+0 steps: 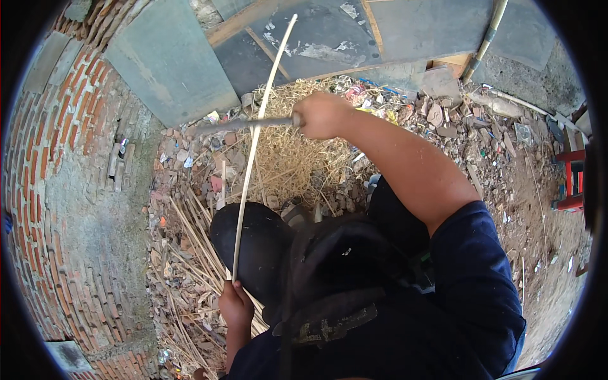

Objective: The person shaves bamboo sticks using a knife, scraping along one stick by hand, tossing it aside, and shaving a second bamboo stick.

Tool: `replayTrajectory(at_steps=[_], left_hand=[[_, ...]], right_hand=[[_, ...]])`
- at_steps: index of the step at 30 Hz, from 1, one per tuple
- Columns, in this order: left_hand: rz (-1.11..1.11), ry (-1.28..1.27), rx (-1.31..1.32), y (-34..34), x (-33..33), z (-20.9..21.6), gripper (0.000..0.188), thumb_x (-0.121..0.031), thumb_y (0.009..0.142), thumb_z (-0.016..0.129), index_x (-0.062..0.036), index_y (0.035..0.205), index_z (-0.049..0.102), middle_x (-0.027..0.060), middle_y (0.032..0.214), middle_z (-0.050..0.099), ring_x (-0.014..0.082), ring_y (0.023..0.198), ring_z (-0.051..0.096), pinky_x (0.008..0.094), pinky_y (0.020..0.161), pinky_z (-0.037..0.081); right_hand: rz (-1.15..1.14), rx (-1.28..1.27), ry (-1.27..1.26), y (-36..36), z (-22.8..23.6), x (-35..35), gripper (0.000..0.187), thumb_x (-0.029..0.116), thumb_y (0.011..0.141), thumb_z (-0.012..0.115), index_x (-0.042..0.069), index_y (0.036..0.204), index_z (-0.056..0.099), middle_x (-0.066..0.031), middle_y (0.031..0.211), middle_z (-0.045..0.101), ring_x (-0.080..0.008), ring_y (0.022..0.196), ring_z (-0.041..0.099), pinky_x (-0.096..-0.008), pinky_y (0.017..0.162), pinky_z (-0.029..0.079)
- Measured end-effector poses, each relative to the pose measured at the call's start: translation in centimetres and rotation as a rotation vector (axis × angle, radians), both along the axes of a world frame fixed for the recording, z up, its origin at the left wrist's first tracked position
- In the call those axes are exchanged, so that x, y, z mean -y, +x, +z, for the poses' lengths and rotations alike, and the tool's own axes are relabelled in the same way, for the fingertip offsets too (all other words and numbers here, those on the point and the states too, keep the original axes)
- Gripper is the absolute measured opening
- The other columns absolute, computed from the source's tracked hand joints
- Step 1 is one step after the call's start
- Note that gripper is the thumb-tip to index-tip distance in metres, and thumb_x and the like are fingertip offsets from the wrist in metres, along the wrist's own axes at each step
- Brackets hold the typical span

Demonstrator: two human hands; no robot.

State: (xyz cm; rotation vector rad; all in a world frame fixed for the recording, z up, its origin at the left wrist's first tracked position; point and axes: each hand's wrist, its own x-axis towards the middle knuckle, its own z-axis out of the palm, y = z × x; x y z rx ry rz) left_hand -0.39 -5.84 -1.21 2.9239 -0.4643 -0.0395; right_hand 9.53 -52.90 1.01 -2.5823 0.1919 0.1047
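Observation:
A long, pale bamboo strip (247,183) slants up and away from my left thigh, its far tip reaching the grey panels. My left hand (236,307) is closed round its near end, low beside my left leg. In my right hand (324,115), a fist at the end of my outstretched arm, is the handle of a knife (237,125). Its long grey blade points left and crosses the strip above the middle. Whether the edge bites into the strip cannot be made out. Curly pale shavings (294,161) lie heaped beneath the blade.
More thin strips (190,221) lie on the rubble to my left. A brick wall (38,183) rises at the left, and grey panels (171,66) lean along the far side. A bamboo pole (485,41) stands at far right, with a red-framed object (573,180) at the right edge.

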Motion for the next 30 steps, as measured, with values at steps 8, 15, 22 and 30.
replayTrajectory(at_steps=[8,15,22,30], left_hand=[[-0.04,0.028,0.132,0.2,-0.5,-1.1,0.02,-0.016,0.1,0.052,-0.0009,0.087,0.053,0.0251,0.067,0.059,0.0482,0.063,0.06,0.0535,0.055,0.043],[-0.016,0.027,0.047,0.2,-0.1,-0.1,0.021,-0.016,0.1,0.05,-0.0003,0.086,0.053,0.0264,0.067,0.059,0.0489,0.064,0.059,0.0548,0.056,0.043],[-0.018,-0.004,0.067,0.3,0.0,-0.5,0.023,-0.018,0.101,0.049,-0.0002,0.088,0.053,0.0261,0.066,0.058,0.0491,0.064,0.059,0.0553,0.057,0.043],[-0.026,0.004,0.07,0.5,-0.1,-0.7,0.023,-0.018,0.102,0.05,-0.001,0.087,0.054,0.0257,0.065,0.058,0.0485,0.064,0.059,0.0547,0.056,0.043]], right_hand=[[0.015,-0.056,-0.063,-0.7,1.4,-0.7,0.023,0.018,0.081,0.064,0.017,0.102,0.073,-0.0111,0.094,0.072,-0.0278,0.09,0.071,-0.0437,0.08,0.057],[-0.138,-0.057,-0.053,-0.4,0.9,0.4,0.025,0.022,0.092,0.054,0.012,0.105,0.073,-0.0116,0.098,0.072,-0.0243,0.092,0.07,-0.0429,0.082,0.058],[0.205,-0.069,-0.182,-1.3,2.5,-3.5,0.024,0.018,0.085,0.06,0.013,0.104,0.073,-0.0107,0.092,0.072,-0.0263,0.09,0.07,-0.0423,0.081,0.057],[0.019,-0.06,-0.042,-0.7,2.0,-3.2,0.022,0.022,0.09,0.059,0.018,0.107,0.072,-0.0075,0.099,0.071,-0.0254,0.096,0.07,-0.0427,0.085,0.057]])
